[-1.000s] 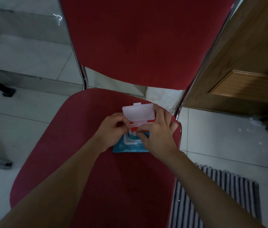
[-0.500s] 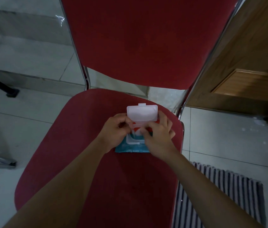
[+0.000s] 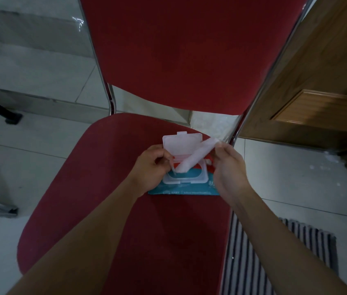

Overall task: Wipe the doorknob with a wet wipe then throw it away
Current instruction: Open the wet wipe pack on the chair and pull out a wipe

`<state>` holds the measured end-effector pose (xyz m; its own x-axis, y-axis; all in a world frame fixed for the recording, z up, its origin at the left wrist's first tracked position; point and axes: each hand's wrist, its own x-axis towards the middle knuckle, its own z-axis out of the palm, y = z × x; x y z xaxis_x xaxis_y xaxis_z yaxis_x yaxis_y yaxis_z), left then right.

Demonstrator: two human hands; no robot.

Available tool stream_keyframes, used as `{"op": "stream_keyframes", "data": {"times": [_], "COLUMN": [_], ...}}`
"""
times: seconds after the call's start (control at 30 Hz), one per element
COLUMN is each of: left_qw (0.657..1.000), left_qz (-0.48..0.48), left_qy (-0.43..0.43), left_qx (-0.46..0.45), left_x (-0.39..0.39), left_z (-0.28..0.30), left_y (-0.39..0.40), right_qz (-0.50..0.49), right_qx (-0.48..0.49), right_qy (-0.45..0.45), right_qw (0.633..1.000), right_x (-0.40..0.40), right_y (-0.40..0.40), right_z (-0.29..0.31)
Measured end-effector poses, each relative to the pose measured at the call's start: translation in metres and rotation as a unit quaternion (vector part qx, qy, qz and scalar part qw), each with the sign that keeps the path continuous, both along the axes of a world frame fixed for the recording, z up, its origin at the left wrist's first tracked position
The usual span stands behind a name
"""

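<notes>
Right hand [image 3: 229,167] fingers pinching wet wipe [image 3: 194,156]; left hand [image 3: 151,165] curled on pack [image 3: 181,188].

Two hands at work, the left hand [image 3: 150,167] and the right hand [image 3: 229,167]; one wet wipe [image 3: 196,155] stretched between them; one pack of wipes [image 3: 184,186] with one flip lid [image 3: 181,145]; one red chair [image 3: 108,167]; one striped mat [image 3: 274,252]; one wooden door [image 3: 317,81]

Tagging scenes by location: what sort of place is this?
Probably a home interior, near a doorway. Pale tiled floor, a wooden panelled door at right with a striped mat before it, and a red padded chair serving as the work surface.
</notes>
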<state>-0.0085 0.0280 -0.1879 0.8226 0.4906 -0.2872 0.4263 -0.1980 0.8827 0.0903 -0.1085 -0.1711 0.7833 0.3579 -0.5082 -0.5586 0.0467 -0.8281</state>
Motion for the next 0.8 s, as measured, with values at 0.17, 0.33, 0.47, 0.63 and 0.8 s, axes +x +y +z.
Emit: {"op": "stream_keyframes", "data": {"times": [0.17,0.33,0.47,0.63,0.8], "left_qw": [1.0,0.999,0.994,0.992,0.993], "left_qz": [-0.002,0.006,0.074,0.108,0.076], "left_qy": [0.002,-0.002,-0.011,-0.064,-0.082], "left_qx": [0.016,0.052,0.081,0.025,0.032], "left_x": [0.001,0.002,-0.003,-0.007,-0.008], "left_z": [0.003,0.002,-0.008,-0.012,-0.012], "left_y": [-0.004,-0.011,-0.023,-0.031,-0.028], "right_qz": [-0.095,-0.008,0.1,0.195,0.254], "right_qx": [0.146,0.02,-0.073,-0.101,-0.083], "right_qy": [0.089,0.065,-0.004,-0.155,-0.227], "right_qw": [0.981,0.998,0.992,0.963,0.936], "right_x": [0.022,0.023,0.01,0.004,0.006], "right_y": [-0.01,-0.018,-0.02,-0.027,-0.032], "right_z": [0.0,0.0,0.007,0.005,0.004]}}
